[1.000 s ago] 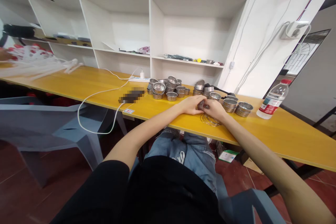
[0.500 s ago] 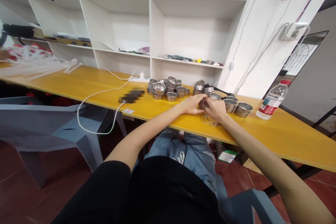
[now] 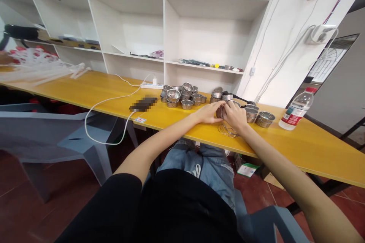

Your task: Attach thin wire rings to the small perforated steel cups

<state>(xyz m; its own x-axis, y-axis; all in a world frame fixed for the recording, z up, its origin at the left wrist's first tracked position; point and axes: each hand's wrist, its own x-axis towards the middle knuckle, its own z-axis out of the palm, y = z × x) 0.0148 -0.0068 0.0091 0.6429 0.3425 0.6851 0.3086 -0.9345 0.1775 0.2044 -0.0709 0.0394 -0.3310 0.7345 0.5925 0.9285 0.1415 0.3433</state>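
Over the table's front edge, my left hand (image 3: pixel 210 112) curls its fingers and thumb round a small perforated metal strainer cup (image 3: pixel 219 112). My right hand (image 3: pixel 235 115) meets it from the other side, fingers bent down onto the same cup. Most of the cup is hidden behind the fingers. Just below the hands lie thin wire rings (image 3: pixel 226 131) on the tabletop. To the right of my right hand stand more strainer cups (image 3: pixel 265 119), some stacked. Further left is a heap of similar cups (image 3: pixel 186 104), several with holes in their sides.
The yellow table (image 3: pixel 308 144) runs across the view. A water bottle (image 3: pixel 296 109) stands at right. A blurred-out dark device (image 3: pixel 142 104) with a white cable (image 3: pixel 98 104) lies at left. White shelves (image 3: pixel 211 32) rise behind; a grey plastic chair (image 3: pixel 76 142) is beside the table.
My right hand has shifted slightly at the cup, its fingers raised a little and covering more of the cup behind. My left hand keeps its place. The view has moved very slightly.
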